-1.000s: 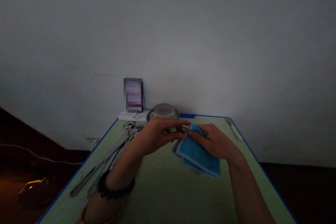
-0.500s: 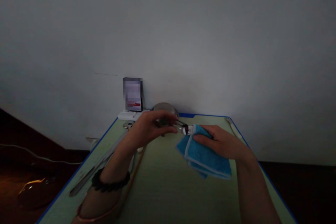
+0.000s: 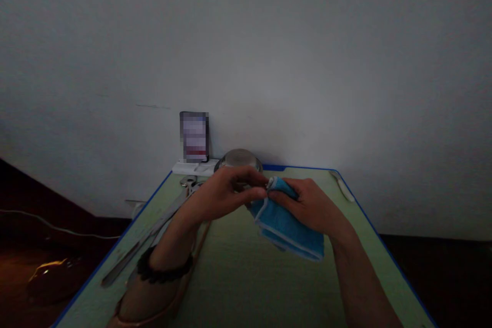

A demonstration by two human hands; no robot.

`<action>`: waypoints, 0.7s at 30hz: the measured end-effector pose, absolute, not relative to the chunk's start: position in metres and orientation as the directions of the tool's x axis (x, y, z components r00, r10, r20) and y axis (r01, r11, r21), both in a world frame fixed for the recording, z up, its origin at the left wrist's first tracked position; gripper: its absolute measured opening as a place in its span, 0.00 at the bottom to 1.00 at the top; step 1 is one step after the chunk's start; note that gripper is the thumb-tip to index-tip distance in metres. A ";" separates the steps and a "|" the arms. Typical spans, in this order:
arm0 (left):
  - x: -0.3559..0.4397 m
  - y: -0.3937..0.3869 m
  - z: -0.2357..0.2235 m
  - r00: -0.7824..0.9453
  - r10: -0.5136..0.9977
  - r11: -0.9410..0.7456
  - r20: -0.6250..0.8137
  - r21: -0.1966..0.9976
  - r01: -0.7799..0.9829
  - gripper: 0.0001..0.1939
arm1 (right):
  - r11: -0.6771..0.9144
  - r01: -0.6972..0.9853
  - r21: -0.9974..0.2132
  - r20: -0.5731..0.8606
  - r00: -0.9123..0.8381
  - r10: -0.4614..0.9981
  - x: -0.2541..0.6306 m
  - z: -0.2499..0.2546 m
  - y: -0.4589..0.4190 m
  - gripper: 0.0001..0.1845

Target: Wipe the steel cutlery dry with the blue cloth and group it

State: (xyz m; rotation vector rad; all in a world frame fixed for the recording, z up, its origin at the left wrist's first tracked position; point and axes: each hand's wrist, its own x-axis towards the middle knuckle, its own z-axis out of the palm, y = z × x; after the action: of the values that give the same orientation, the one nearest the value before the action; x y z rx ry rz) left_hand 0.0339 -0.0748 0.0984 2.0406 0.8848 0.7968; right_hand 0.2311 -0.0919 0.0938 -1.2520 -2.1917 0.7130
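Blue cloth [image 3: 290, 228] hangs below the hands [image 3: 313, 205], gripped by the right.

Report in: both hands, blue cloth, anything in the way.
Right hand grips blue cloth. Left hand at its upper end, grip unclear. Left forearm partly blocks view of metal utensils.

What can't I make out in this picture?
In the head view:
What the left hand holds, if anything: hidden by the hand and blue cloth.
Phone screen: pixelated.
Metal utensils: partly behind the left forearm.
Round metal object: front behind left hand.
Green table: cut off by the bottom edge.
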 end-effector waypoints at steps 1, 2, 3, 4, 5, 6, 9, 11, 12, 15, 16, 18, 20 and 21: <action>0.032 -0.075 0.099 0.558 0.793 -0.498 0.243 0.786 0.365 0.12 | 0.438 0.620 -0.651 0.183 -0.431 0.884 0.230 0.094 -0.092 0.19; 0.032 -0.075 0.100 0.552 0.795 -0.527 0.250 0.736 0.425 0.12 | 0.440 0.629 -0.641 0.193 -0.422 0.886 0.229 0.094 -0.093 0.19; 0.032 -0.076 0.100 0.556 0.791 -0.557 0.255 0.675 0.483 0.13 | 0.441 0.635 -0.634 0.198 -0.418 0.886 0.228 0.094 -0.093 0.18; 0.033 -0.077 0.101 0.574 0.778 -0.589 0.255 0.611 0.529 0.15 | 0.440 0.641 -0.629 0.199 -0.414 0.888 0.228 0.093 -0.093 0.17; 0.035 -0.078 0.100 0.605 0.758 -0.622 0.245 0.553 0.555 0.17 | 0.436 0.647 -0.626 0.200 -0.407 0.891 0.227 0.093 -0.093 0.17; 0.037 -0.078 0.100 0.637 0.736 -0.649 0.231 0.508 0.567 0.18 | 0.432 0.651 -0.625 0.199 -0.402 0.894 0.227 0.092 -0.093 0.17; 0.044 -0.080 0.099 0.663 0.708 -0.691 0.243 0.435 0.577 0.20 | 0.424 0.653 -0.628 0.207 -0.385 0.899 0.224 0.091 -0.093 0.17; 0.045 -0.078 0.098 0.632 0.720 -0.687 0.286 0.421 0.592 0.21 | 0.425 0.634 -0.646 0.227 -0.372 0.900 0.223 0.090 -0.093 0.17; 0.045 -0.077 0.098 0.609 0.731 -0.679 0.308 0.420 0.602 0.21 | 0.423 0.617 -0.664 0.228 -0.372 0.900 0.222 0.090 -0.093 0.17; 0.036 -0.072 0.098 0.510 0.782 -0.623 0.358 0.438 0.648 0.22 | 0.387 0.564 -0.730 0.127 -0.444 0.887 0.227 0.091 -0.091 0.19; 0.032 -0.070 0.098 0.467 0.803 -0.596 0.372 0.453 0.664 0.22 | 0.370 0.554 -0.746 0.074 -0.483 0.872 0.231 0.092 -0.090 0.20; 0.024 -0.068 0.100 0.398 0.833 -0.549 0.385 0.485 0.681 0.22 | 0.349 0.546 -0.761 -0.003 -0.542 0.841 0.241 0.093 -0.089 0.20; 0.020 -0.068 0.101 0.370 0.849 -0.525 0.378 0.515 0.678 0.23 | 0.335 0.540 -0.772 -0.036 -0.562 0.826 0.251 0.094 -0.089 0.20; 0.020 -0.069 0.101 0.374 0.852 -0.521 0.365 0.531 0.668 0.23 | 0.321 0.538 -0.779 -0.049 -0.563 0.825 0.255 0.095 -0.089 0.20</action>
State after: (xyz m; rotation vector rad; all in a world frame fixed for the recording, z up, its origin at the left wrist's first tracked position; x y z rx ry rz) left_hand 0.0204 -0.0688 0.1012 2.3439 1.3401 0.8881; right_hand 0.2551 -0.0889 0.0949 -1.2147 -2.2342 1.1083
